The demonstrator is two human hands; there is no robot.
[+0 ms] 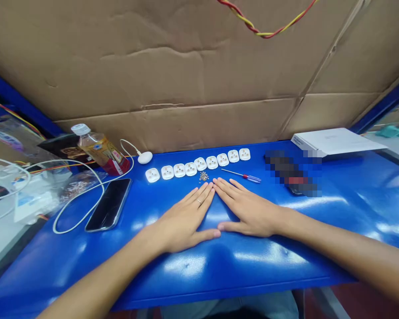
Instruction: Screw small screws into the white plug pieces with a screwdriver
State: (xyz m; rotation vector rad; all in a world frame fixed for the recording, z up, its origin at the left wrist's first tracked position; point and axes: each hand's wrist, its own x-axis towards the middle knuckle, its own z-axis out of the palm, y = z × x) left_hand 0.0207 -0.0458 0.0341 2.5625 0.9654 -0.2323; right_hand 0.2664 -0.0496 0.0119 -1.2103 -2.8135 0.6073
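Observation:
My left hand [184, 219] lies flat on the blue table [199, 274], fingers stretched out, with a ring on one finger. Opposite it, my right hand [249, 208] rests flat too, its fingertips and thumb tip meeting or nearly meeting those of the left. Neither holds anything. Just beyond the fingertips is a small pile of screws [204, 176]. A screwdriver [242, 175] with a clear purple-blue handle lies past my right fingers. Behind these, several white socket-like pieces [189, 169] with rounded corners stretch in a slightly uneven row.
At left are a phone [109, 204], a tilted drink bottle [101, 148], a white cable [78, 161] with a round white puck [145, 157], and plastic bags. At right, a pixelated dark object [282, 168] and a white box [339, 141]. Cardboard [173, 79] backs the table; twisted wires [252, 26] hang above.

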